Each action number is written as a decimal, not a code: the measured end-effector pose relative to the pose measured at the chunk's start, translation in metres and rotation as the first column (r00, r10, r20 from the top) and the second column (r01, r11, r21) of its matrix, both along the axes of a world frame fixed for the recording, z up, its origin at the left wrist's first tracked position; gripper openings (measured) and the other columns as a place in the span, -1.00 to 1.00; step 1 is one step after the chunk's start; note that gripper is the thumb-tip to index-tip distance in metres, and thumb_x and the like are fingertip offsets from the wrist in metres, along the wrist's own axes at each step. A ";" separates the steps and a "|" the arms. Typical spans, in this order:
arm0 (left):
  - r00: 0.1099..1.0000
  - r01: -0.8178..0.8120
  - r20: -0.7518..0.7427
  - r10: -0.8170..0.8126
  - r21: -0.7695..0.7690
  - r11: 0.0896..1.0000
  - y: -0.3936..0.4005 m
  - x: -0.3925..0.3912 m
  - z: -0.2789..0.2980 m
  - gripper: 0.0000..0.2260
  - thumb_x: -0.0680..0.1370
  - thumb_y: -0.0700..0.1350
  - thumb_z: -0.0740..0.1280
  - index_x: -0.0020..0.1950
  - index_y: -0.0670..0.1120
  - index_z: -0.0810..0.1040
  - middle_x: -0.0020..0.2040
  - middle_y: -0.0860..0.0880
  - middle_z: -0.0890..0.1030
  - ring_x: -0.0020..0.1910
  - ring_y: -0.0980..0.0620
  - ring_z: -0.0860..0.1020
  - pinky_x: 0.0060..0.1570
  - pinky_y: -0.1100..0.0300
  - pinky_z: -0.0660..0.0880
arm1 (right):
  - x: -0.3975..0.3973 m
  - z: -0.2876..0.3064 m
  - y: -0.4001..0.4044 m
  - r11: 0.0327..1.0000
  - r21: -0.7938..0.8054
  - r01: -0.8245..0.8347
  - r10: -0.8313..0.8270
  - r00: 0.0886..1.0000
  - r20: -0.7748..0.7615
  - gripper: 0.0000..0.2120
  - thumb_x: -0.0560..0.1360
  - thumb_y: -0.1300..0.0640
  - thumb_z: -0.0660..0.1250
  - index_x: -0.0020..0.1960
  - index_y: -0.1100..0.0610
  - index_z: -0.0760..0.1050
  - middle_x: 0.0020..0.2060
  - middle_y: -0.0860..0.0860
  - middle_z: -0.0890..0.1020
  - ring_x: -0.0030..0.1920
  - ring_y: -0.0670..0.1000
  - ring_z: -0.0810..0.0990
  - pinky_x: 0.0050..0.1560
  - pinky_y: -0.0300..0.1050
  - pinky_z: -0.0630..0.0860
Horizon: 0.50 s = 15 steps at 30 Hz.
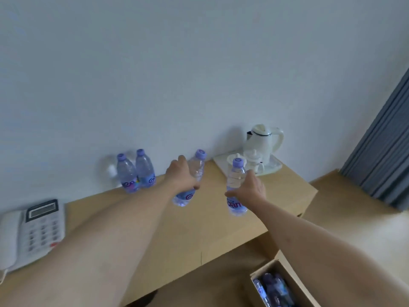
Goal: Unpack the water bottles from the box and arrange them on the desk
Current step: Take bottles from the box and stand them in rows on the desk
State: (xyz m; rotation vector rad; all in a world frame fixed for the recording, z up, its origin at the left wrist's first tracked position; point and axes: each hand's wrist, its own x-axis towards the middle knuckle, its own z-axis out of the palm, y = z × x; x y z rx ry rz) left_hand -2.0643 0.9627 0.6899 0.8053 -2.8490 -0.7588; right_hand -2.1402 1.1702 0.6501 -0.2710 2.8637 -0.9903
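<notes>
Far left, a white desk phone (31,231) sits on the wooden table (168,235), handset side toward the edge. Further along, by the wall (155,74), two water bottles (135,171) with purple caps stand upright, touching each other. Next, the left hand (181,177) grips a third bottle (192,178) round its middle, fingers curled about it; the bottle leans, cap tipped up and to the right, base above the table top; cannot tell whether it touches the surface. Just right of that, the right hand (249,189) holds a fourth bottle (236,187), thumb on the near side and fingers wrapped round the far side, the bottle nearly upright over the table's right part. Behind it a white tray (223,167) carries a white electric kettle (264,140) and small clear lidded cups (252,160). Lower right, on the floor beside the table, an open cardboard box (294,282) holds more bottles (272,289) with purple caps. Far right, a grey-blue curtain (380,151) hangs.
</notes>
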 end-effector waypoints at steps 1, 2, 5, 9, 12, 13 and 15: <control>0.999 -0.035 0.011 0.035 -0.003 0.999 -0.019 0.016 -0.004 -0.40 0.17 -0.01 0.53 0.06 -0.08 0.30 -0.03 -0.05 0.46 -0.11 -0.05 0.53 -0.29 0.15 0.43 | 0.009 -0.003 -0.019 0.999 0.013 -0.033 0.033 0.999 0.011 -0.32 0.05 -0.12 0.56 0.01 0.03 0.29 -0.25 -0.09 0.49 -0.21 0.01 0.51 -0.42 -0.16 0.28; 0.997 -0.070 0.023 0.070 0.001 0.998 -0.037 0.031 -0.008 -0.40 0.17 -0.01 0.53 0.07 -0.08 0.30 -0.03 -0.05 0.47 -0.13 -0.03 0.53 -0.28 0.14 0.46 | 0.017 -0.005 -0.037 0.998 0.023 -0.065 0.064 0.998 0.018 -0.31 0.05 -0.12 0.57 0.03 0.03 0.31 -0.22 -0.08 0.50 -0.17 0.02 0.52 -0.38 -0.15 0.33; 0.985 -0.172 0.027 0.171 0.054 0.984 -0.083 0.069 -0.021 -0.41 0.18 -0.02 0.52 0.08 -0.07 0.31 -0.01 -0.05 0.47 -0.12 -0.02 0.53 -0.18 0.09 0.55 | 0.035 -0.012 -0.083 0.989 0.033 -0.146 0.145 0.989 0.022 -0.31 0.04 -0.12 0.57 0.06 0.05 0.36 -0.18 -0.07 0.54 -0.11 0.02 0.55 -0.25 -0.13 0.42; 0.958 -0.277 -0.034 0.284 0.133 0.952 -0.125 0.102 -0.035 -0.35 0.15 -0.07 0.56 0.13 -0.10 0.33 0.09 -0.06 0.48 -0.06 -0.03 0.54 -0.22 0.21 0.44 | 0.046 -0.017 -0.132 0.969 0.069 -0.239 0.236 0.971 0.051 -0.32 0.06 -0.14 0.57 0.03 0.04 0.33 -0.22 -0.09 0.52 -0.15 0.02 0.55 -0.30 -0.13 0.42; 0.937 -0.341 -0.037 0.348 0.130 0.931 -0.145 0.112 -0.046 -0.31 0.15 -0.07 0.57 0.19 -0.11 0.34 0.09 -0.05 0.45 0.00 -0.06 0.54 -0.23 0.20 0.40 | 0.042 -0.022 -0.162 0.950 0.089 -0.301 0.296 0.953 0.057 -0.32 0.06 -0.13 0.59 0.03 0.04 0.33 -0.25 -0.11 0.49 -0.19 0.01 0.53 -0.41 -0.17 0.34; 0.931 -0.356 -0.038 0.364 0.132 0.925 -0.151 0.111 -0.050 -0.29 0.15 -0.07 0.57 0.21 -0.11 0.34 0.09 -0.06 0.46 0.02 -0.07 0.54 -0.22 0.19 0.42 | 0.039 -0.024 -0.172 0.944 0.091 -0.317 0.313 0.948 0.059 -0.32 0.06 -0.13 0.59 0.03 0.04 0.33 -0.26 -0.12 0.48 -0.20 0.00 0.52 -0.42 -0.17 0.32; 0.921 -0.381 -0.033 0.389 0.141 0.914 -0.161 0.107 -0.059 -0.29 0.16 -0.06 0.57 0.22 -0.10 0.34 0.09 -0.04 0.48 0.02 -0.06 0.54 -0.20 0.16 0.46 | 0.029 -0.030 -0.190 0.934 0.094 -0.344 0.339 0.938 0.071 -0.32 0.06 -0.14 0.59 0.03 0.02 0.33 -0.27 -0.13 0.48 -0.21 0.00 0.52 -0.42 -0.18 0.32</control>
